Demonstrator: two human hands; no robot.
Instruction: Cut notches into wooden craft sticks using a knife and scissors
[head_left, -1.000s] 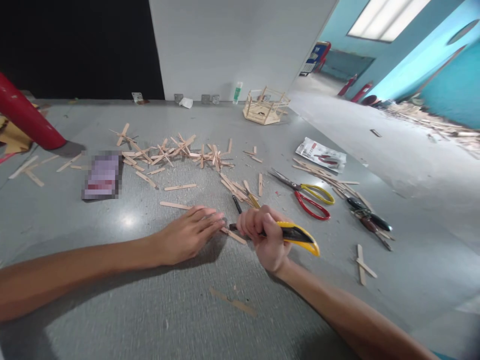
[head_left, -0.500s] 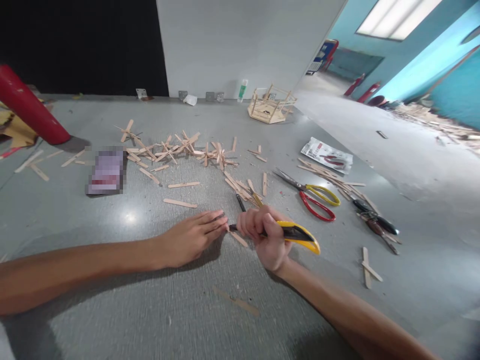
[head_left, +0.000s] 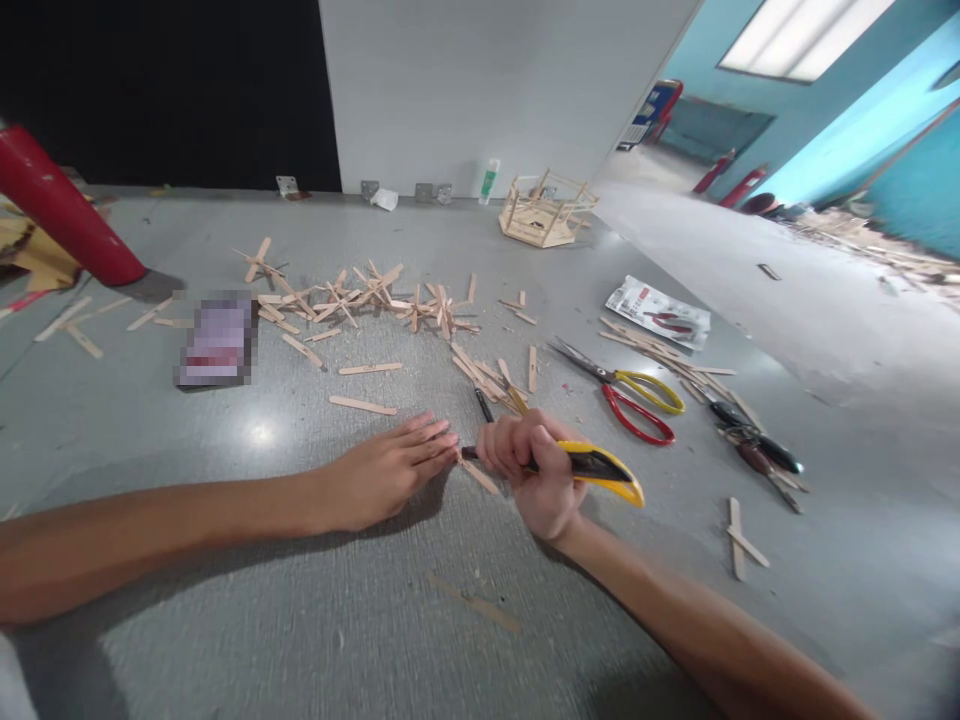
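Note:
My left hand (head_left: 397, 470) lies low on the grey table, its fingertips closed down on one end of a wooden craft stick (head_left: 478, 476). The stick's other end sticks out to the right; the part under my fingers is hidden. Wrapped in my right hand (head_left: 536, 475) is a yellow-and-black utility knife (head_left: 604, 470), with its dark front end at the stick beside my left fingertips. The blade itself is too small to make out. Just beyond my right hand lie a dark pen-like tool (head_left: 484, 405) and several more craft sticks (head_left: 480, 375).
Scissors (head_left: 619, 385) with red and yellow handles lie right of my hands, near pliers (head_left: 754, 440) and a white packet (head_left: 660, 312). A stick pile (head_left: 367, 295), a phone-like object (head_left: 219, 340), a red cylinder (head_left: 67, 215), a glue tube (head_left: 489, 182) and a stick frame (head_left: 541, 215) stand farther back.
The whole view has shifted very slightly. Both hands, the knife and the stick keep nearly the same places relative to each other.

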